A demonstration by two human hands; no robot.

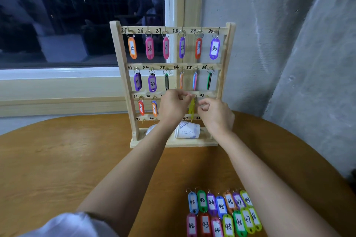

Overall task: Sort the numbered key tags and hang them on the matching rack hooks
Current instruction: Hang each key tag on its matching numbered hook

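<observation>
A wooden key rack (229,48) stands on the table, its bars numbered from 25 to the high 40s. Tags 25–38 hang on the upper rows. A yellow tag (192,108) hangs edge-on at the third bar, left of the number 42. My left hand (173,105) is raised to that bar, fingers pinching at the ring of the yellow tag. Just right of the tag is my right hand (215,111), its fingertips curled by the tag; whether they touch it is unclear. Two rows of loose tags (223,212) numbered 42–48 lie on the table at the front right.
A white paper cup (187,131) lies on its side on the rack's base. The round wooden table (67,159) runs to a window sill on the left and a grey wall on the right.
</observation>
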